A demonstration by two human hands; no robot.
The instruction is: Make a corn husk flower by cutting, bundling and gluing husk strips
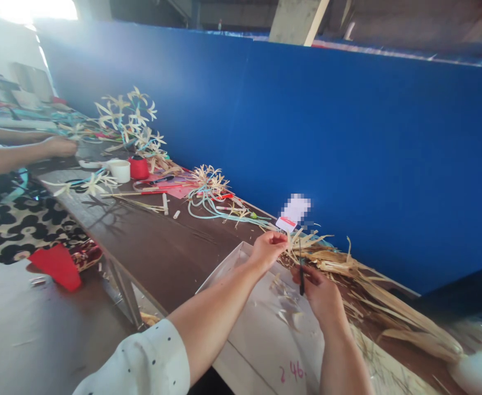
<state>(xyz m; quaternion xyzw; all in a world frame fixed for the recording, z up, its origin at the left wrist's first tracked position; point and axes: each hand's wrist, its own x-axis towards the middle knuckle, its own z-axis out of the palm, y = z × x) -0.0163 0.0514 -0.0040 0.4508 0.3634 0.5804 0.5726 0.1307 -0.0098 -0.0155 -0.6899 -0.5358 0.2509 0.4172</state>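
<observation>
My left hand (268,251) is closed in a pinch on a pale strip of husk (289,241), held above the far end of a shallow white box (261,340). Just to its right, my right hand (323,296) grips dark scissors (301,281), whose blades point up and away beside the strip. Whether the blades touch the strip I cannot tell. Small pale cut pieces (288,304) lie in the box below both hands. Dried corn husks (343,260) are heaped behind and to the right of my right hand.
A blue partition (327,126) runs behind the brown table (175,241). Husk flowers (134,118) on blue stems, a white cup (119,171) and a red pot (139,168) stand farther left. Another person's hands (60,146) are at the table's far left.
</observation>
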